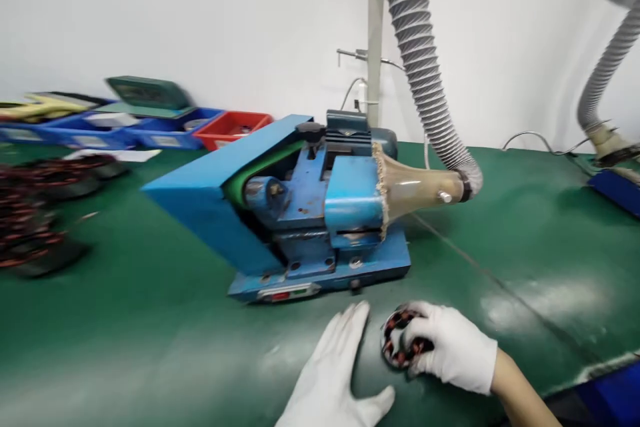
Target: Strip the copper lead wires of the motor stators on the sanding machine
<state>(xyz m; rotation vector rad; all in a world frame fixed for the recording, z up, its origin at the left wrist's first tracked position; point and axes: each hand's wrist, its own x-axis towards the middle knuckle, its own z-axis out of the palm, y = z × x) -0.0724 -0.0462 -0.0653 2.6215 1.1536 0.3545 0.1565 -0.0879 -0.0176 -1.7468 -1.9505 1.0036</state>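
My right hand [445, 345], in a white glove, grips a motor stator [390, 339], a ring with copper windings, just above or on the green bench; I cannot tell which. Its thumb and fingers close around the ring's right side and hide part of it. To the left of the ring, my left hand [335, 380], also gloved in white, is held open with fingers stretched forward and thumb spread, holding nothing. Beyond both hands stands a blue belt machine [305, 200] with a red and green switch [287, 292] at its front.
A grey ribbed hose [417, 47] joins the machine's tan nozzle [420, 190]. Several wound stators [45, 213] lie blurred at the left. Blue bins [165, 133] and a red bin [235, 125] line the wall. A second hose [607, 67] hangs at the right.
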